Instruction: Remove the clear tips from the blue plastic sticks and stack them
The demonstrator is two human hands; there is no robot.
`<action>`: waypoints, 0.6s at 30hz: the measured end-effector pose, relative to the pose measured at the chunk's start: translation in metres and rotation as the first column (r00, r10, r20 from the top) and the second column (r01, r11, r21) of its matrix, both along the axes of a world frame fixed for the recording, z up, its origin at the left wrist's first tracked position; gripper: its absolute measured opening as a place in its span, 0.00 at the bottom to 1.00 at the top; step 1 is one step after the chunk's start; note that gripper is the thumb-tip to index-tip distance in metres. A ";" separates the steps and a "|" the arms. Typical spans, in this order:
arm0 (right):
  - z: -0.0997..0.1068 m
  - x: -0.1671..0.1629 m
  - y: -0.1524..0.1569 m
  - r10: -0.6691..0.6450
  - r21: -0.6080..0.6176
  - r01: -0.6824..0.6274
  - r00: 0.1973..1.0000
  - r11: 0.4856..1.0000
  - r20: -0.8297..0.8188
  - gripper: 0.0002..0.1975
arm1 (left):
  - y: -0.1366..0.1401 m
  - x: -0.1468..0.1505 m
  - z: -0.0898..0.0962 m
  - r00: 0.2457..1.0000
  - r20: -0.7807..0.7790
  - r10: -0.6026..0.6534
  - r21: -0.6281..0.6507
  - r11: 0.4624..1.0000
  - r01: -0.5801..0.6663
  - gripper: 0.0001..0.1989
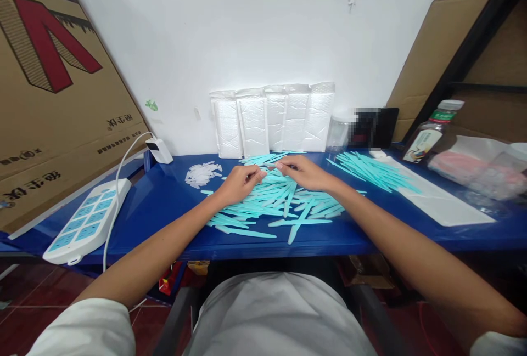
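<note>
I'm pinching a small piece [270, 168] (can't tell what) between left hand [242, 182] and right hand [303, 173]; turquoise sticks [267, 199], probably remaining, are lying underneath; a tidier bunch [373, 171], maybe done, is sitting rightward.

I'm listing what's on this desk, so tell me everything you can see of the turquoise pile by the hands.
The turquoise pile is a loose, crisscrossed heap of long, thin, tapering pieces that look like plastic, many with a paler, whitish section. They lie flat or overlapping, pointing many ways, on the middle of the blue table. The left hand and right hand are over its far part; exactly where they touch it is unclear.
</note>
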State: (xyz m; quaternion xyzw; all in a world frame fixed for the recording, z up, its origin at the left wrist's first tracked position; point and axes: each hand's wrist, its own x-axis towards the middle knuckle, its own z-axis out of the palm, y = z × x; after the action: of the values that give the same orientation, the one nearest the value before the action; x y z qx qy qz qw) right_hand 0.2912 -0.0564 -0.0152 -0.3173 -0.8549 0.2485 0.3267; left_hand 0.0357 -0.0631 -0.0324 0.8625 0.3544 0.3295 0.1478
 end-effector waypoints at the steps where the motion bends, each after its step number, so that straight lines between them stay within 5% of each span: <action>1: 0.000 -0.001 -0.001 0.016 0.003 -0.016 1.000 1.000 0.000 0.28 | 0.000 0.000 0.000 1.000 0.003 -0.004 -0.006 1.000 0.004 0.26; 10: 0.002 -0.006 -0.007 0.053 0.060 -0.055 0.998 0.997 0.026 0.23 | -0.002 0.003 0.002 0.999 0.041 0.006 -0.060 0.998 -0.004 0.27; 18: 0.005 0.000 -0.012 0.111 -0.320 -0.086 0.992 0.944 0.063 0.25 | -0.005 0.001 0.010 0.998 0.059 -0.037 -0.092 0.995 0.042 0.28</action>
State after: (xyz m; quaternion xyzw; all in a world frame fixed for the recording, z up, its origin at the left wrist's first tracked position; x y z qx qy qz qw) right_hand 0.2909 -0.0683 -0.0104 -0.3321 -0.8311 0.3855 0.2244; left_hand 0.0366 -0.0684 -0.0220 0.8517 0.3481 0.3341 0.2044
